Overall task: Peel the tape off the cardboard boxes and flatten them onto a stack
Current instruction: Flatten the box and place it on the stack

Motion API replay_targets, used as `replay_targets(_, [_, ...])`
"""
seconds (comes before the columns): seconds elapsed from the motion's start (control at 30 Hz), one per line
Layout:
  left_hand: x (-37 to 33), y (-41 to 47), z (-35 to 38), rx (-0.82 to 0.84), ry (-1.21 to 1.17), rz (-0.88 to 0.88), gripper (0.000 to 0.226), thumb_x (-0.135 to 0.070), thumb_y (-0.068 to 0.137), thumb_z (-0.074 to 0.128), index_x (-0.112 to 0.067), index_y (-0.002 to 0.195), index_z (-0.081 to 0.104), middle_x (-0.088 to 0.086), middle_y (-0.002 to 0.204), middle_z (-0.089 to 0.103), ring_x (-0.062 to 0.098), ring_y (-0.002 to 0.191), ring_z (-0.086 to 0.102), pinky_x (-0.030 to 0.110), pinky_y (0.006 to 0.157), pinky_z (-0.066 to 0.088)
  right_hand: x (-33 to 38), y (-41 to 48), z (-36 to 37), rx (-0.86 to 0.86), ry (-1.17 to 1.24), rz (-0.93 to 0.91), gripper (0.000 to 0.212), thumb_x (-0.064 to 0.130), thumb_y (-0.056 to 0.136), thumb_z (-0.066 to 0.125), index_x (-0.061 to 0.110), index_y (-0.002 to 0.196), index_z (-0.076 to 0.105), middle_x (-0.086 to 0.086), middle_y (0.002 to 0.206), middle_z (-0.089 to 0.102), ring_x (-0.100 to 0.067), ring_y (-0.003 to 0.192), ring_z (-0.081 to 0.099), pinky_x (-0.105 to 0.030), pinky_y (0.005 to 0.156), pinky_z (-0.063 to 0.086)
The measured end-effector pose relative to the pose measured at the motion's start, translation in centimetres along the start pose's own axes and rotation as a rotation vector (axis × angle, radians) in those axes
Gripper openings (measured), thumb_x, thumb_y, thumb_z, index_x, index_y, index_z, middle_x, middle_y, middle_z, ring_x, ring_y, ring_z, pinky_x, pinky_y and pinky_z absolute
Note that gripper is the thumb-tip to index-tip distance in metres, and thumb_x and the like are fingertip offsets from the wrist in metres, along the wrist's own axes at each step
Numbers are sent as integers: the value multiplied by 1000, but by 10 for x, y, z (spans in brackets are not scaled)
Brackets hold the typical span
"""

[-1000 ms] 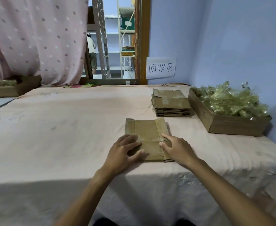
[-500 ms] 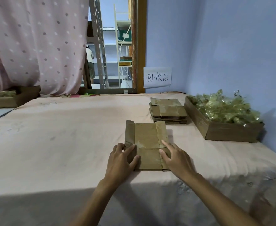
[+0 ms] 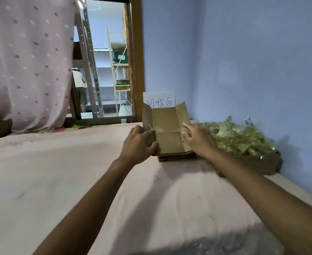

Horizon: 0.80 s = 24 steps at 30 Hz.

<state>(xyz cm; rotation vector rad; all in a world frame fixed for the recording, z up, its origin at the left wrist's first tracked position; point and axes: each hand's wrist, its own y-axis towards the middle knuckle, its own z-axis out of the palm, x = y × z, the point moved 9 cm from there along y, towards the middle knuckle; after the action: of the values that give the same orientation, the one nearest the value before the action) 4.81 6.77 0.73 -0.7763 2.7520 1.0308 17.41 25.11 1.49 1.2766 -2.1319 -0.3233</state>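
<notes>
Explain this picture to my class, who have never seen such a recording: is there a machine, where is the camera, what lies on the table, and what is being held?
There is no machine here. A person works bare-handed, filmed by a wide-angle camera worn on their head that looks forward and down, so you see their own arms reaching out. The left hand grips the left edge of a flattened cardboard box, and the right hand rests on its right flap. The box is tilted, with its near end over a stack of flattened boxes. All this is on a pink-clothed table. To the right of the stack stands an open carton heaped with crumpled tape. Behind is a handwritten paper sign, and to the left hangs a dotted pink curtain.
</notes>
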Motion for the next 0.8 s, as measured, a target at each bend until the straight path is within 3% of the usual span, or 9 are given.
replay_targets(0.13, [-7, 62, 36, 49, 5, 25, 58, -50, 94, 64, -20, 144, 58, 10, 131, 51, 28, 127, 46, 39, 103, 43, -26, 55, 1, 53, -179, 79, 32, 20, 103, 46, 12, 129, 62, -20, 124, 66, -38, 111, 62, -42, 91, 51])
replay_targets(0.23, [-2, 91, 76, 103, -29, -10, 55, -48, 95, 64, -20, 142, 62, 10, 131, 53, 27, 127, 48, 35, 104, 40, -49, 85, 18, 115, -251, 125, 22, 14, 99, 46, 6, 114, 61, -20, 115, 66, -39, 102, 63, -38, 79, 48])
replay_targets(0.37, [18, 98, 119, 178, -40, -55, 47, -43, 96, 60, -24, 138, 65, 10, 131, 55, 28, 127, 51, 36, 103, 42, -73, 101, 52, 174, -250, 142, 20, 17, 99, 49, 8, 112, 61, -19, 126, 60, -39, 114, 60, -41, 90, 51])
replay_targets(0.53, [36, 98, 151, 232, -23, -58, 43, -35, 101, 52, -21, 141, 62, 11, 135, 55, 27, 127, 50, 36, 103, 44, -97, 99, 100, 206, -240, 190, 29, 17, 101, 48, 9, 127, 59, -23, 139, 46, -42, 133, 46, -40, 106, 42])
replay_targets(0.8, [59, 91, 181, 283, -82, -166, 56, -50, 100, 54, -23, 149, 54, 7, 136, 50, 25, 130, 49, 37, 108, 42, -119, 102, 134, 235, -149, 235, 32, 10, 99, 41, 15, 121, 64, -18, 125, 51, -41, 117, 52, -44, 98, 47])
